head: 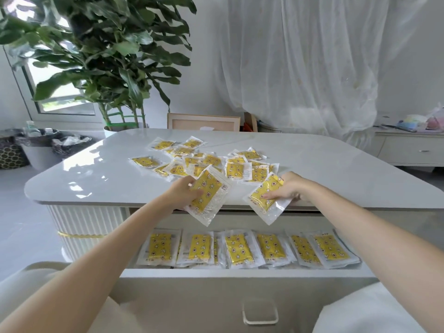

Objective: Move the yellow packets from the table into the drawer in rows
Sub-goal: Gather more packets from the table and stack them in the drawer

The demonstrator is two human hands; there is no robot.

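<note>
Several yellow packets [236, 166] in clear wrappers lie scattered on the white table [336, 169]. My left hand [182, 193] grips one yellow packet [207, 194] by its left edge, over the table's front edge. My right hand [288, 189] pinches another yellow packet [265, 197], tilted, above the open drawer [240, 275]. Inside the drawer a row of several yellow packets [237, 248] lies side by side, overlapping.
A large potted plant [108, 56] stands behind the table at the left, with bins [38, 147] on the floor beside it. A picture frame [204, 121] leans behind the table. A low white cabinet [408, 147] stands at right. The drawer front has a handle [260, 313].
</note>
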